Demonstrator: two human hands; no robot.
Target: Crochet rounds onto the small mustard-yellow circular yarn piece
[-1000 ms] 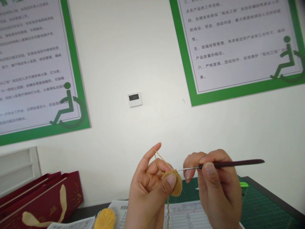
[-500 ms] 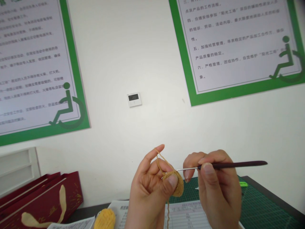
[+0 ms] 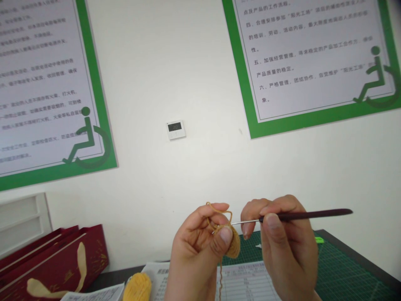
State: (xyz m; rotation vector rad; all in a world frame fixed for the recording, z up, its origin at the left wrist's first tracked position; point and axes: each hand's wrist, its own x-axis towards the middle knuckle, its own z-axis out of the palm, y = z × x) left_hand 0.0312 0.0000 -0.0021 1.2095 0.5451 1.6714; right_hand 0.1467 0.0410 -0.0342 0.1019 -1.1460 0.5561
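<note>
My left hand (image 3: 200, 246) pinches a small round crochet piece (image 3: 234, 246) of tan yarn between thumb and fingers. A strand of the same yarn (image 3: 216, 207) loops over the left index finger, and a tail hangs below the piece. My right hand (image 3: 283, 246) grips a crochet hook (image 3: 308, 215) by its dark handle, thumb and fingers closed on it. The hook's thin metal shaft (image 3: 247, 221) points left and reaches the upper edge of the piece. Its tip is partly hidden by yarn and the left fingers.
A yellow yarn ball (image 3: 137, 287) sits beside printed sheets (image 3: 247, 282) on the table. Under my right hand lies a green cutting mat (image 3: 341, 263). Red gift bags (image 3: 90, 251) stand at left. On the wall are a thermostat (image 3: 176, 130) and green-framed posters (image 3: 253, 131).
My left index finger has bent down from its raised position, and the yarn over it now hangs in a slacker loop. The right hand and hook have hardly moved.
</note>
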